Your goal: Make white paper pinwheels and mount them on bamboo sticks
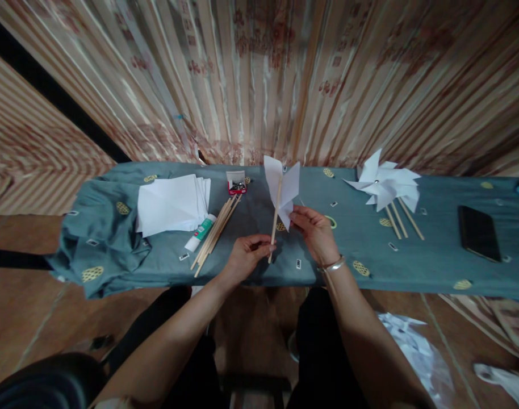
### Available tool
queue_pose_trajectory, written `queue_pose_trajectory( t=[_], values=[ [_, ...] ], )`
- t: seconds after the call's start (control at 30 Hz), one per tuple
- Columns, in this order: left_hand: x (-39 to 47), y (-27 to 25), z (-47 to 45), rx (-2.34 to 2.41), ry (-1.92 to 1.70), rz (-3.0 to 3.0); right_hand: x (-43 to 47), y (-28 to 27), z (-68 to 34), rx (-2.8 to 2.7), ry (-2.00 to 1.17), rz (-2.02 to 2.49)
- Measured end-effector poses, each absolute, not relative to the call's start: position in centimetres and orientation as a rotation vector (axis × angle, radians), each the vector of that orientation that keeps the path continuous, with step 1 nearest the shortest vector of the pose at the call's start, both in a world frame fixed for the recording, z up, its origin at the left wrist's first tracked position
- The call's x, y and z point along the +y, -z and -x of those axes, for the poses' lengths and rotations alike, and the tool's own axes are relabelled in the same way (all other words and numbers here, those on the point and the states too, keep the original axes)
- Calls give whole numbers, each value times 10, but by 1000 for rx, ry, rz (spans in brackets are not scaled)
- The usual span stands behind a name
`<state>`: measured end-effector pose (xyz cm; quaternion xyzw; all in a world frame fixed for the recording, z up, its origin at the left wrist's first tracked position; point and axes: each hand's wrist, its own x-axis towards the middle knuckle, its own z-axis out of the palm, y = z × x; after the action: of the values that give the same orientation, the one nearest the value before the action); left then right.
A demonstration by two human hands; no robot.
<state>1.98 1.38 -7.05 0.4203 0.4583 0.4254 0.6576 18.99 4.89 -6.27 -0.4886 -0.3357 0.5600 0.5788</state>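
A white paper pinwheel (288, 190) on a thin wooden stick (278, 210) is held up over the middle of the cloth-covered table. My left hand (250, 257) pinches the lower end of the stick between thumb and fingers. The fingers of my right hand (314, 227) are closed on the lower right edge of the paper. To the left lie a bundle of loose wooden sticks (217, 234), a green and white glue stick (200, 233) and a small red open box (237, 184) with small pieces inside.
A stack of white paper (170, 204) lies at the left. Several finished pinwheels (387, 182) are piled at the right, near a black phone (480, 233). The green patterned cloth (251, 272) covers the narrow table. A pleated curtain (259, 85) hangs behind it.
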Motion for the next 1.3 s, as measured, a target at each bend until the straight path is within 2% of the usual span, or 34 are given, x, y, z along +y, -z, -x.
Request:
queue_pose_trajectory(
  t=[0.4, 0.9, 1.0, 1.17, 1.3],
  values=[
    [12, 69, -6, 1127, -968, -911, 47, 68, -200, -838, -1288, 1179],
    [5, 75, 19, 1170, -975, -730, 33, 83, -219, -1279, -1217, 1395],
    [4, 75, 21, 1154, -976, -727, 31, 81, -223, -1490, -1069, 1487],
    [1, 74, 23, 1156, -967, -745, 35, 73, -216, -1665, -612, 1659],
    [-1, 73, 26, 1161, -966, -754, 45, 71, -196, -1709, -524, 1664]
  ],
)
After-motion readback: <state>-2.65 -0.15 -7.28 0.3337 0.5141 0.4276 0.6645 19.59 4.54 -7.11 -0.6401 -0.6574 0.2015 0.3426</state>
